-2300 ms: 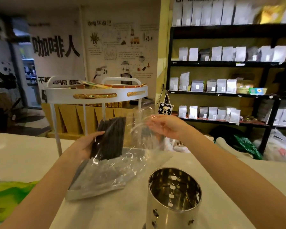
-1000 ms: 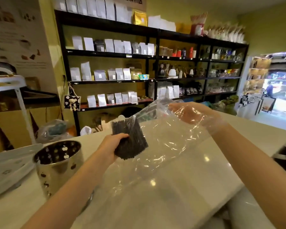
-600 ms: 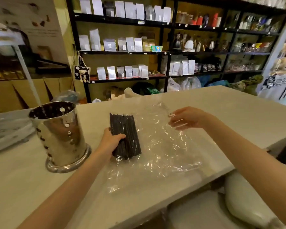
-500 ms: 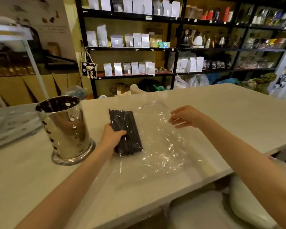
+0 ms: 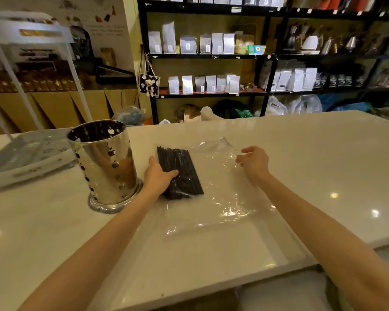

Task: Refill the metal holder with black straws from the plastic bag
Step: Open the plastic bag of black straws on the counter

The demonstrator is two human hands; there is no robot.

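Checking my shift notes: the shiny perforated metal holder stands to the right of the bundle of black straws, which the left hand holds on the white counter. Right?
Not quite. The head view shows the shiny perforated metal holder left of the bundle of black straws; the left hand does hold them on the white counter.

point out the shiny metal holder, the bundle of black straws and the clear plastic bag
shiny perforated metal holder [image 5: 103, 167], head view, middle of its side wall
bundle of black straws [image 5: 184, 169], head view, middle of the bundle
clear plastic bag [image 5: 220, 198], head view, flat bare film right of the straws
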